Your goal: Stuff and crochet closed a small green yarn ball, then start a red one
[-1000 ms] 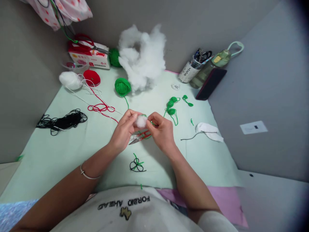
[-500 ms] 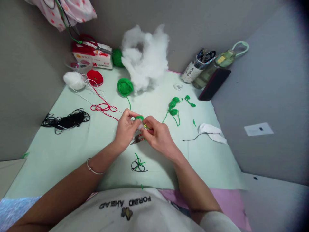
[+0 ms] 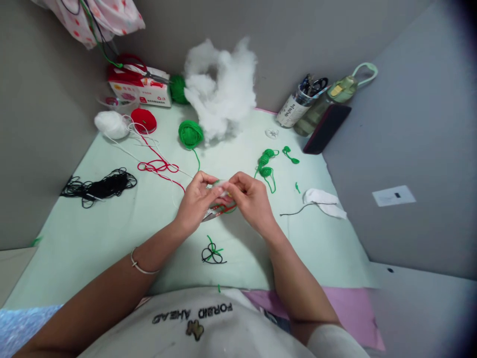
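My left hand (image 3: 194,201) is closed around a small green crocheted piece (image 3: 217,182), mostly hidden by the fingers. White stuffing (image 3: 223,182) bulges at that piece, between the two hands. My right hand (image 3: 250,199) pinches at the stuffing with thumb and fingers, almost touching the left fingertips. Something small and yellow shows under the right fingers, too small to name. Below the hands, scissors (image 3: 212,215) with red on the handles lie on the table, partly covered. Nearer to me is a tangle of black and green yarn ends (image 3: 213,253).
Behind the hands stand a green yarn ball (image 3: 191,134) and a heap of white stuffing (image 3: 223,89). Red yarn (image 3: 143,121), white yarn (image 3: 111,124) and black yarn (image 3: 102,188) lie left. Right are green crocheted pieces (image 3: 266,161), a pen cup (image 3: 292,109), bottle (image 3: 309,117) and phone (image 3: 328,128).
My right hand has moved in toward the left and its fingers now press at the white stuffing. Less of the green piece shows. The whole view has shifted slightly.
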Motion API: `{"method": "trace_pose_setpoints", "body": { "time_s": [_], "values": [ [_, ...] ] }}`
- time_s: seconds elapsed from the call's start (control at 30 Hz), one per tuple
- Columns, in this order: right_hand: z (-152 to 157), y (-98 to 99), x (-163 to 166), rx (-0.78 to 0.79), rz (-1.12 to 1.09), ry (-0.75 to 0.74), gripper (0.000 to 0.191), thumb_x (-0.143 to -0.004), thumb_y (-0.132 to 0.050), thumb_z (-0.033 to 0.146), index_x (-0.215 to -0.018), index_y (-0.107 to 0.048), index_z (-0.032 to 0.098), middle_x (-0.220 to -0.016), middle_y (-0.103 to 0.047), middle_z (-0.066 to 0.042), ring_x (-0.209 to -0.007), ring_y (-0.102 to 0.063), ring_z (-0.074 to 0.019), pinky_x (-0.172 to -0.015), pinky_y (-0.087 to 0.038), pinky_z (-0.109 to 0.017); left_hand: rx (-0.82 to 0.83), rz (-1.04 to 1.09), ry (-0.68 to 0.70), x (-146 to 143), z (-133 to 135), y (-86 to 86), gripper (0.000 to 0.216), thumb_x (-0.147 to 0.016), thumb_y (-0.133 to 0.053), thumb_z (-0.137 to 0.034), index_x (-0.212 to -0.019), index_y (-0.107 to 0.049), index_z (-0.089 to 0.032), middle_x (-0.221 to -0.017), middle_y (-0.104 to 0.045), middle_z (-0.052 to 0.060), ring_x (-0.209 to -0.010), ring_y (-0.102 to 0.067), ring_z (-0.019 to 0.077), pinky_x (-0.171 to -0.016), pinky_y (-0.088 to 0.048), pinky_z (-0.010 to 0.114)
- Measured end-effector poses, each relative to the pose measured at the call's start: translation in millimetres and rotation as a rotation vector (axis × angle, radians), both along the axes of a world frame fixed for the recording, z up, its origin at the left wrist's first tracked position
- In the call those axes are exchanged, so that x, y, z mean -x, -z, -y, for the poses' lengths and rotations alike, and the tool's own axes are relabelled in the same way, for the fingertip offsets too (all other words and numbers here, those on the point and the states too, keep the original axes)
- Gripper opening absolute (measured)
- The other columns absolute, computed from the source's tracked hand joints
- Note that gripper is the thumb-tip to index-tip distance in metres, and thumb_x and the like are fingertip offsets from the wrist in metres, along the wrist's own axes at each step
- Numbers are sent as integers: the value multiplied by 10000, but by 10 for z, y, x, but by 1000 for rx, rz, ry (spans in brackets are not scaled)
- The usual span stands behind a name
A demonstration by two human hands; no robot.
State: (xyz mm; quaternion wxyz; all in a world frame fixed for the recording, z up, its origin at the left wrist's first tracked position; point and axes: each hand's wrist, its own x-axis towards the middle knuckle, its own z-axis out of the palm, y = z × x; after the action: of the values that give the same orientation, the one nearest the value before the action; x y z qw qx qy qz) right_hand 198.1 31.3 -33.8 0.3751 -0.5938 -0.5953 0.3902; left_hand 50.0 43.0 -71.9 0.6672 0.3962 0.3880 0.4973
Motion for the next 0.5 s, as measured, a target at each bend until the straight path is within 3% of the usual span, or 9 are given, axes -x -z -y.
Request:
{"method": "trace_pose_setpoints", "body": {
  "time_s": [0.1, 0.27, 0.4, 0.5],
  "values": [
    [50, -35, 71, 56, -27, -87, 233, -943, -555, 386, -781, -542, 219, -606, -528, 43, -557, -451, -121, -555, -336, -252, -53, -77, -78, 1, -61, 49, 372, -730, -832, -357, -867, -520, -207, -739, -633, -31, -615, -655, 139, -601, -569, 278],
    [158, 16, 214, -24, 75, -79, 164, -962, -518, 293, -811, -506, 232, -593, -464, 70, -529, -365, -111, -567, -296, -262, -112, -121, -201, -2, -136, 55, 275, -702, -798, -217, -827, -554, -202, -777, -568, -46, -650, -574, 93, -590, -487, 207],
    [109, 32, 118, -115, 191, -73, 145, -953, -576, 279, -823, -618, 232, -640, -559, 34, -599, -465, -138, -630, -359, -289, -90, -106, -147, 32, -123, 43, 246, -734, -757, -232, -844, -540, -202, -752, -591, -49, -579, -601, 104, -571, -515, 242],
    [44, -32, -12, -302, 174, -8, 153, -897, -691, 286, -755, -667, 236, -872, -669, -41, -873, -570, -203, -792, -431, -338, -65, -84, -76, 43, -85, 23, 267, -770, -756, -268, -865, -512, -213, -724, -616, -56, -520, -621, 116, -540, -520, 257]
  ]
}}
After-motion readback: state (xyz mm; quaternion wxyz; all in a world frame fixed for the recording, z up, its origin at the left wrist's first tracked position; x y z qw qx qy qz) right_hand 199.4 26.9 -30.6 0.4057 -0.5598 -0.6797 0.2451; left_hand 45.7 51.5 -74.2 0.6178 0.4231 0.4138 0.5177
